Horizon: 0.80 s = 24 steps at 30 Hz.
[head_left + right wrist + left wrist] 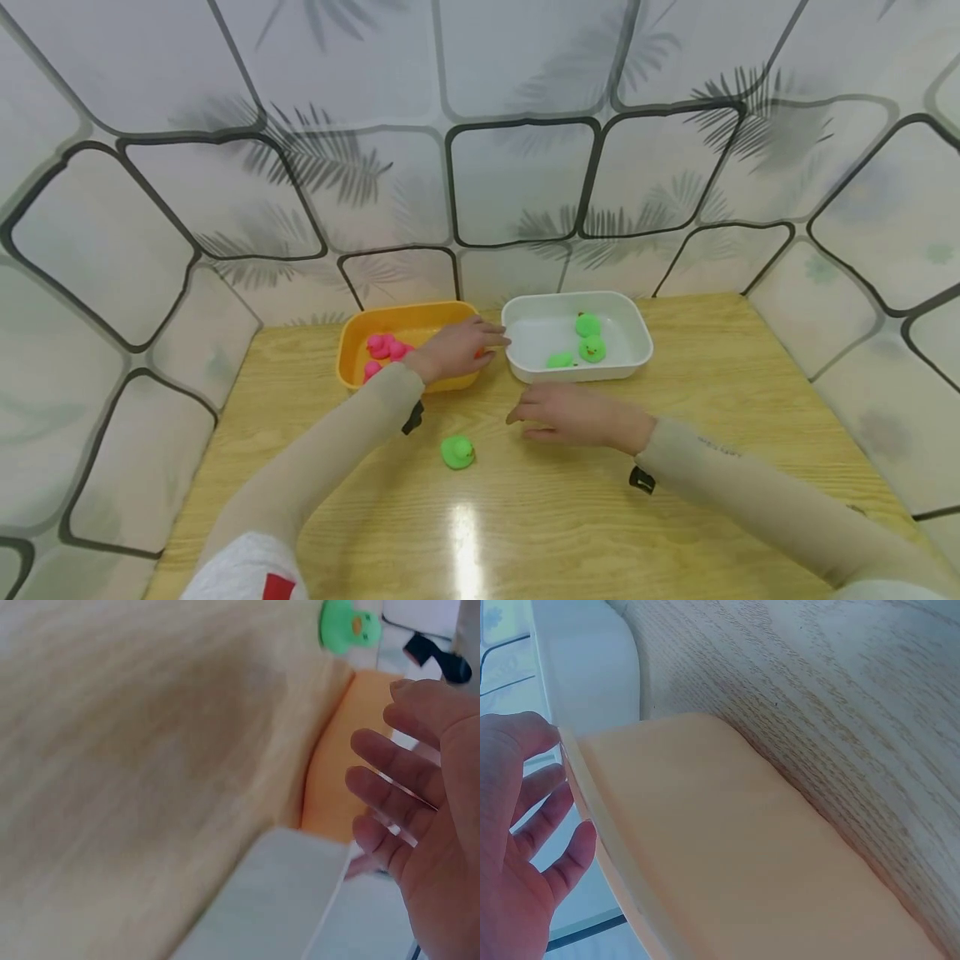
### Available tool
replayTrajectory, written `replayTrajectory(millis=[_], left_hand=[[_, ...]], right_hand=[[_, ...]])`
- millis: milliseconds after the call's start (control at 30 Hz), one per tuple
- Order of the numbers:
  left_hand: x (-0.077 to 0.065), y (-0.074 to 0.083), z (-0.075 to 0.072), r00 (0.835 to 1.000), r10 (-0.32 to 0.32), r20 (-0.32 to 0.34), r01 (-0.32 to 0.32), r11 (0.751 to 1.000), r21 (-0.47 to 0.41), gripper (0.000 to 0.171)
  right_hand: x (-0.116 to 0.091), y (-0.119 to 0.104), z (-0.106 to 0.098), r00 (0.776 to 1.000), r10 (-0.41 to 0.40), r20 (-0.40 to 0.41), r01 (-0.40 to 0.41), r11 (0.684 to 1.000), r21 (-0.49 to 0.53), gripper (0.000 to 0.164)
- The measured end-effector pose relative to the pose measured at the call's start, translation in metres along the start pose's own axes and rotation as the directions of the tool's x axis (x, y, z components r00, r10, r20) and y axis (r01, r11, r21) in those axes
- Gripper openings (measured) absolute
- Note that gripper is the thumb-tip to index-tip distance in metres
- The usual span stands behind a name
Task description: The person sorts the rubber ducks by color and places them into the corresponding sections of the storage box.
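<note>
My left hand [459, 346] reaches over the right end of an orange bin [408, 317], its loosely bent fingers at the rim in the left wrist view. No toy shows in its fingers there. Several pink rubber ducks [381, 346] lie in that bin, partly hidden by my forearm. My right hand [573, 415] hovers in front of a white bin [536, 329], fingers spread and relaxed, palm bare in the right wrist view. The white bin holds three green ducks [592, 348]. A single green rubber duck [457, 452] sits on the table between my forearms.
The bins stand side by side near the back of a wood-grain table [390, 525], close to a patterned wall [517, 183]. Similar side walls border the table on the left and right. A dark wrist strap piece [642, 479] hangs below the right wrist.
</note>
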<state>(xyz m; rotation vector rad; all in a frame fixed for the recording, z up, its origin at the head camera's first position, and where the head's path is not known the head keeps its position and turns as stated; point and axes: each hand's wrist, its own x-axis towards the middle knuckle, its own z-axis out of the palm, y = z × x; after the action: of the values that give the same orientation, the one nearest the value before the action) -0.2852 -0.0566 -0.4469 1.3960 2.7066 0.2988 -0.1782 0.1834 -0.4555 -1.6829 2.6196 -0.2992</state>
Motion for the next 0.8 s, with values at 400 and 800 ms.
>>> replayTrajectory(millis=[400, 800], left_hand=[[0.000, -0.001, 0.001, 1.000, 0.005, -0.007, -0.005, 1.000, -0.004, 0.037], [0.000, 0.001, 0.002, 1.000, 0.012, -0.023, -0.012, 1.000, -0.004, 0.036]], right_hand=[[0.021, -0.026, 0.024, 1.000, 0.031, -0.006, -0.030, 0.999, 0.016, 0.036], [0.042, -0.039, 0.040, 0.997, 0.051, 0.063, -0.056, 0.996, 0.076, 0.045]])
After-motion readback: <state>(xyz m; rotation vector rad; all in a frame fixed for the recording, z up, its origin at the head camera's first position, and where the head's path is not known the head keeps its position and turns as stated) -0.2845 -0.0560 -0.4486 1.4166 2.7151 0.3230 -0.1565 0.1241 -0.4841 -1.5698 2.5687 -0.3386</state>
